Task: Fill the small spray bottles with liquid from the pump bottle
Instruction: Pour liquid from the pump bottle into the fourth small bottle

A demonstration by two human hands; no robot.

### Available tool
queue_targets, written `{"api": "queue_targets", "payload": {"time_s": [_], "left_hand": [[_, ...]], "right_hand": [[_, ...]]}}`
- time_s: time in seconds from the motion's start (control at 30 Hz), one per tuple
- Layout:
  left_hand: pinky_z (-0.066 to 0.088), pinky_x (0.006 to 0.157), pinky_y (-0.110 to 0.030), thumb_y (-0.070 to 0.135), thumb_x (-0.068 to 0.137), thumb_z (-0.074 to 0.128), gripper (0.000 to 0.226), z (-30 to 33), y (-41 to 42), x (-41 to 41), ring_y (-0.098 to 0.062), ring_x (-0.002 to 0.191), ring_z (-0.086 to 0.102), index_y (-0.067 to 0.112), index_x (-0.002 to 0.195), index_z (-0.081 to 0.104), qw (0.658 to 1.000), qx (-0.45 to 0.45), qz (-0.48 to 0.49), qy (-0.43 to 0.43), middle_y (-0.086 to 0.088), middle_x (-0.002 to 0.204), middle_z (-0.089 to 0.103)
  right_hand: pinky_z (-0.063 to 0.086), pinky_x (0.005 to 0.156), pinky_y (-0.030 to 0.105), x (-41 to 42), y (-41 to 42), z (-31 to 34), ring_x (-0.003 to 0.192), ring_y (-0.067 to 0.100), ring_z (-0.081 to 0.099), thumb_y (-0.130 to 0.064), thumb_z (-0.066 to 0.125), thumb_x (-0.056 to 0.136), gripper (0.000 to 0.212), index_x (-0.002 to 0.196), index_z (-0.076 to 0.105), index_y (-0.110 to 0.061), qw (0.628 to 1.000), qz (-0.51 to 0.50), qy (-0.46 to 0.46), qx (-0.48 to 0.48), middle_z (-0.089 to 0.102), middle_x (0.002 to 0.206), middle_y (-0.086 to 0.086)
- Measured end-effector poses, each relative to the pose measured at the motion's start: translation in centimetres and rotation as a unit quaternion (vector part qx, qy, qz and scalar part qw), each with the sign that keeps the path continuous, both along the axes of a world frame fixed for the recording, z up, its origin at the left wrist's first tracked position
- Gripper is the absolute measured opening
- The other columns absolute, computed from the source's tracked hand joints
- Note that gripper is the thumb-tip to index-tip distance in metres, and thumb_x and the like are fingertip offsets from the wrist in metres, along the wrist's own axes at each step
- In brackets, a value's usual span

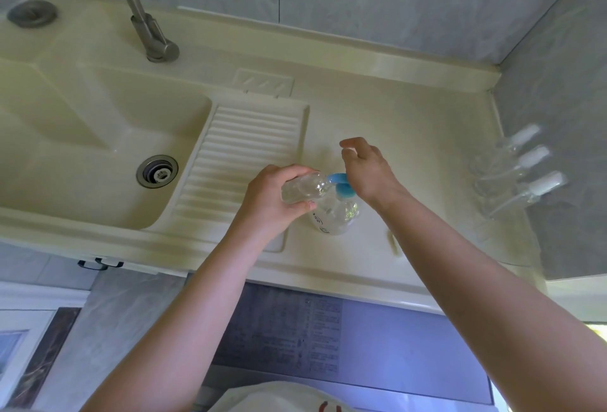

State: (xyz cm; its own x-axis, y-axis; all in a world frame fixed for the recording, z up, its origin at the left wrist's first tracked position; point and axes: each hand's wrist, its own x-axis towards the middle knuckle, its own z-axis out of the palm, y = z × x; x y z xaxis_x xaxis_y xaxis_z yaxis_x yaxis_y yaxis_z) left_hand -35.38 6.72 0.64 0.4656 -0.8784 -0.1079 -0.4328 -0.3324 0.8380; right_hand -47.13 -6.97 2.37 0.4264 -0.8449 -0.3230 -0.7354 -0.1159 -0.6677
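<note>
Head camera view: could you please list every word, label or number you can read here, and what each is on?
None can be read.
Pump bottle: dark print on its front, too small and blurred.
Purple panel below the counter: block of printed lines, too blurred.

Clear small spray bottle (303, 190) tilted on its side, open neck at the blue pump spout, clear pump bottle (335, 214) upright on the bench (410, 136), three capped spray bottles (512, 170) at right.

four spray bottles (303, 189), one pump bottle (335, 211)
</note>
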Motion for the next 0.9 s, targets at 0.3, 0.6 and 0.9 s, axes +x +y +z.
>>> {"api": "queue_targets", "payload": {"time_s": [0.3,0.6,0.9], "left_hand": [[0.031,0.084,0.001,0.018,0.075,0.082,0.05,0.4,-0.4,0.3,-0.008,0.106,0.055,0.039,0.117,0.067,1.0,-0.003,-0.006,-0.009,0.004,0.112,0.058],[0.034,0.088,-0.006,0.019,0.074,0.083,0.05,0.2,-0.1,0.3,-0.008,0.109,0.055,0.041,0.116,0.066,1.0,-0.009,-0.006,0.013,0.006,0.114,0.059],[0.03,0.084,0.0,0.017,0.074,0.083,0.051,0.1,-0.3,0.1,-0.01,0.108,0.055,0.038,0.118,0.066,1.0,0.001,-0.003,-0.003,0.004,0.114,0.059]], "right_hand": [[0.034,0.111,0.047,0.3,-0.3,0.4,0.121,0.027,0.05,-0.025,0.031,0.096,0.042,0.133,0.05,-0.035,1.0,0.002,0.013,-0.004,0.051,0.136,0.004],[0.029,0.115,0.048,0.4,-0.3,0.5,0.13,0.027,0.045,-0.031,0.037,0.098,0.046,0.144,0.038,-0.032,0.999,-0.018,-0.032,0.012,0.046,0.143,0.006],[0.028,0.113,0.047,0.2,0.7,0.3,0.129,0.028,0.044,-0.027,0.03,0.098,0.045,0.141,0.042,-0.034,0.996,-0.004,0.066,-0.053,0.052,0.136,0.004]]}}
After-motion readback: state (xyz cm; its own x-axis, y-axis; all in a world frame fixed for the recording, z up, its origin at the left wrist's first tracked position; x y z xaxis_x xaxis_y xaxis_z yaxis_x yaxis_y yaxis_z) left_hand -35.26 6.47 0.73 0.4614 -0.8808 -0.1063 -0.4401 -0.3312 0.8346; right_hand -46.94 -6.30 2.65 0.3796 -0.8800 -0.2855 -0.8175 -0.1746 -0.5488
